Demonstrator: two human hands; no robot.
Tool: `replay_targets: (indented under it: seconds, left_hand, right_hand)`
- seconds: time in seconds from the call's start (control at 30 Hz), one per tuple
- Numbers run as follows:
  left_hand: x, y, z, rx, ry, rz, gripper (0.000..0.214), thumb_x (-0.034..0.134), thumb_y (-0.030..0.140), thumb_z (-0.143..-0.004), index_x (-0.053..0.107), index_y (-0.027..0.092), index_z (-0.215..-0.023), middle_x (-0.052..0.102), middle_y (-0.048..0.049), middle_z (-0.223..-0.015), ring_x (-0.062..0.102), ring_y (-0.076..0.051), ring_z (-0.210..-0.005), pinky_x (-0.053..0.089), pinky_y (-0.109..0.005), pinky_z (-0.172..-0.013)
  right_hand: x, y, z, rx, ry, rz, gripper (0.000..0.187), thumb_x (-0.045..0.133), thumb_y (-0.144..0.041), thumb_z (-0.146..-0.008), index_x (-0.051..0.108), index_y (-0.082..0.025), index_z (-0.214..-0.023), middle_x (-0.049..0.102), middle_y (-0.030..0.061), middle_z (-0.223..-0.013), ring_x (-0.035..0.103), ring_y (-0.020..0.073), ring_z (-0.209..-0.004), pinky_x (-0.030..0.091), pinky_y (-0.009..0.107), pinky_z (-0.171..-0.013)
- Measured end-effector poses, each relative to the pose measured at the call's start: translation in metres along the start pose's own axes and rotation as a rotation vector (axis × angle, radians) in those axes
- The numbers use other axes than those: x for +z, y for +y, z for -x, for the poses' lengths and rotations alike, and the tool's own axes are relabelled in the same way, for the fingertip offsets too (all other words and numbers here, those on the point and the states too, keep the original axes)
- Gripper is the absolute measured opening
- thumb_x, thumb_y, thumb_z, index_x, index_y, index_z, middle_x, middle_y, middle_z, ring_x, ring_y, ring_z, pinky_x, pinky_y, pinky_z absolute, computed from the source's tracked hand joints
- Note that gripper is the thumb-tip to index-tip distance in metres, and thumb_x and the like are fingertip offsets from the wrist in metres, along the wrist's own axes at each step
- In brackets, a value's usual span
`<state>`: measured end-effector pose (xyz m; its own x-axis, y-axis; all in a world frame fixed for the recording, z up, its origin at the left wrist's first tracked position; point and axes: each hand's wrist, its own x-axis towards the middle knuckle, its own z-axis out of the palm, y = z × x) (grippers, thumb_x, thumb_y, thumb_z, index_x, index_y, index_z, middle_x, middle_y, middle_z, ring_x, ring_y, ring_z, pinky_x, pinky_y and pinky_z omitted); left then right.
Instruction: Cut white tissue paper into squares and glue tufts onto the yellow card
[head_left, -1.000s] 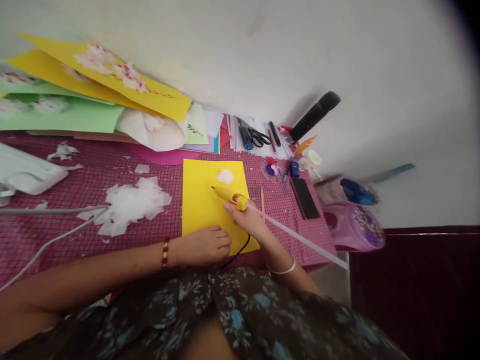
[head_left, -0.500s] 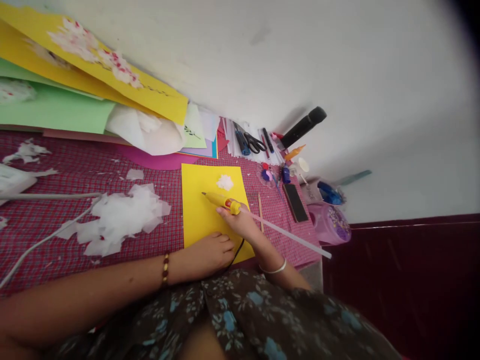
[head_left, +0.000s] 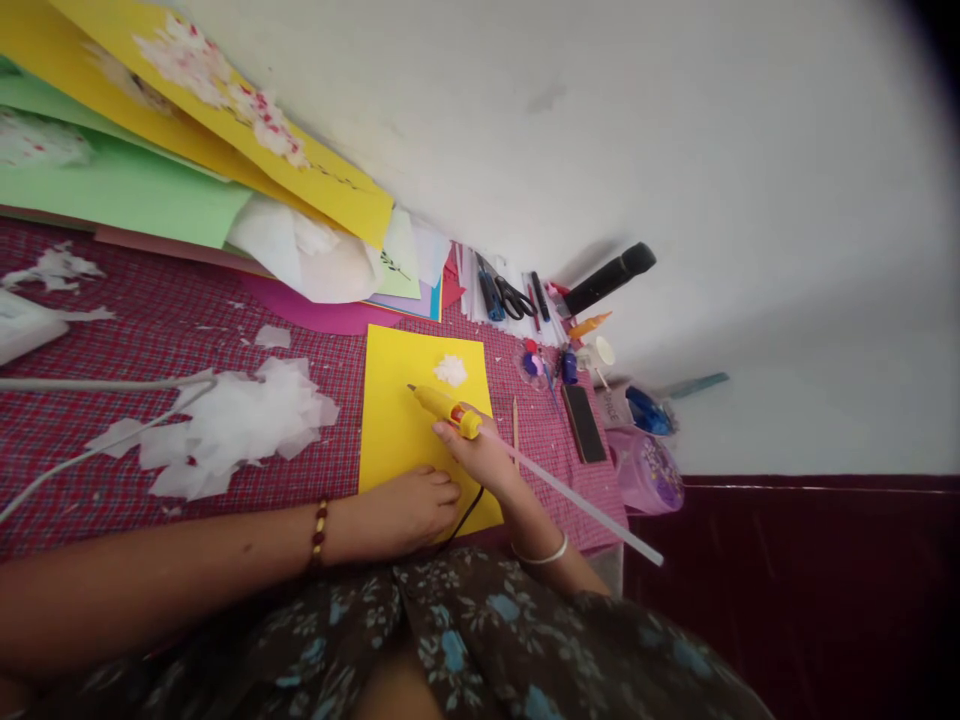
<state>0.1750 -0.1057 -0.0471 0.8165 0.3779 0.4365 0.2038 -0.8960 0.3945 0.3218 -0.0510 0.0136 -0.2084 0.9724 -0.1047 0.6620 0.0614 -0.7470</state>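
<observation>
My right hand (head_left: 484, 455) is closed round a yellow glue gun (head_left: 446, 408). A long whitish glue stick (head_left: 585, 508) juts out of its back end, and its dark nozzle points left above a yellow sheet (head_left: 390, 440). Just beyond the gun, a small white paper flower cluster (head_left: 451, 369) sits on the sheet. My left hand (head_left: 412, 510) rests on the sheet's near edge, its fingers loosely bent and holding nothing that I can see. A dark cord (head_left: 469, 515) runs down between my hands.
White paper pieces (head_left: 247, 430) lie piled at left beside a pale cable (head_left: 90, 452). Decorated yellow cards (head_left: 330, 185) lean at the back left. Scissors (head_left: 516, 300), a phone (head_left: 583, 424), a pencil-like stick (head_left: 515, 430) and a pink tub (head_left: 645, 470) stand or lie at right.
The view has shifted and tilted slightly. My right hand still holds the glue gun over the sheet, and my left hand stays at the near edge.
</observation>
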Motion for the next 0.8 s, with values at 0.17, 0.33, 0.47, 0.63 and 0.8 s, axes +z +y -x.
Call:
replay_targets:
  seconds: [0.17, 0.33, 0.47, 0.63, 0.8]
  left_hand:
    - [-0.001, -0.0003, 0.0005, 0.001, -0.02, -0.025, 0.017, 0.07, 0.022, -0.093, 0.065, 0.018, -0.078, 0.068, -0.0035, -0.084, 0.058, -0.02, -0.074, 0.043, -0.037, -0.07]
    - [-0.0039, 0.0017, 0.0003, -0.008, -0.005, -0.033, 0.016, 0.07, 0.022, -0.093, 0.066, 0.017, -0.079, 0.067, -0.0032, -0.083, 0.057, -0.019, -0.074, 0.043, -0.036, -0.071]
    - [-0.0025, 0.0013, 0.0013, -0.001, 0.013, -0.025, 0.015, 0.072, 0.022, -0.093, 0.065, 0.017, -0.079, 0.067, -0.0029, -0.083, 0.057, -0.02, -0.076, 0.043, -0.036, -0.073]
    - [-0.0015, 0.0006, 0.002, -0.009, 0.018, -0.017, 0.018, 0.071, 0.022, -0.093, 0.064, 0.018, -0.077, 0.067, -0.0033, -0.082, 0.057, -0.02, -0.077, 0.042, -0.036, -0.071]
    - [-0.0038, 0.0015, 0.0019, -0.011, 0.033, -0.004, 0.018, 0.071, 0.021, -0.093, 0.064, 0.018, -0.077, 0.067, -0.0032, -0.081, 0.056, -0.02, -0.076, 0.041, -0.036, -0.071]
  right_hand:
    - [0.0019, 0.0067, -0.0012, -0.01, -0.019, -0.033, 0.036, 0.056, -0.059, -0.083, 0.047, -0.025, -0.074, 0.047, -0.0022, -0.065, 0.045, 0.0163, -0.06, 0.042, 0.03, -0.056]
    - [-0.0004, 0.0063, 0.0029, 0.054, -0.05, -0.08, 0.038, 0.057, -0.062, -0.084, 0.048, -0.025, -0.078, 0.041, -0.005, -0.062, 0.042, 0.015, -0.056, 0.039, 0.028, -0.051]
    - [-0.0019, 0.0059, 0.0019, 0.03, -0.056, -0.097, 0.035, 0.062, -0.058, -0.083, 0.047, -0.026, -0.08, 0.04, -0.0063, -0.063, 0.041, 0.0137, -0.055, 0.038, 0.026, -0.05]
    - [0.0023, 0.0084, -0.0026, 0.023, -0.049, -0.145, 0.036, 0.063, -0.057, -0.083, 0.047, -0.025, -0.08, 0.043, -0.0062, -0.063, 0.039, 0.0121, -0.054, 0.035, 0.024, -0.047]
    - [0.003, 0.0088, -0.0026, 0.039, -0.054, -0.095, 0.04, 0.058, -0.062, -0.085, 0.049, -0.024, -0.076, 0.049, -0.003, -0.067, 0.043, 0.0129, -0.056, 0.039, 0.024, -0.047]
